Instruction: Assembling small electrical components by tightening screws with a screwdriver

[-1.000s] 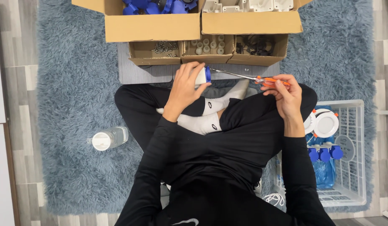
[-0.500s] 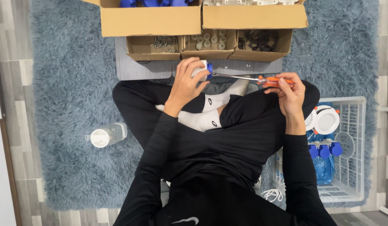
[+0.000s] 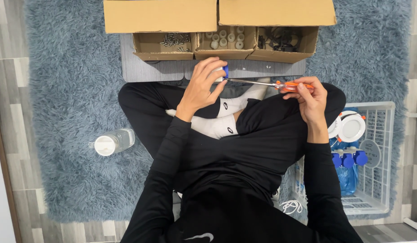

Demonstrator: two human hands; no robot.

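The left hand (image 3: 203, 85) wraps its fingers around a small white and blue part (image 3: 222, 72), held above the lap, though what kind of part is hard to tell. The right hand (image 3: 310, 96) pinches the orange handle of a screwdriver (image 3: 280, 85), its metal tip meeting the part. Beyond them three small cardboard boxes (image 3: 225, 43) sit on a grey board (image 3: 141, 71), a plastic bottle (image 3: 112, 141) lies on the blue rug (image 3: 64, 90), and a white basket (image 3: 375, 180) stands at the right

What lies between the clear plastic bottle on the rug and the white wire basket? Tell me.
In the head view, the seated person's black-clad legs and white-socked feet fill the stretch between clear plastic bottle and white wire basket.
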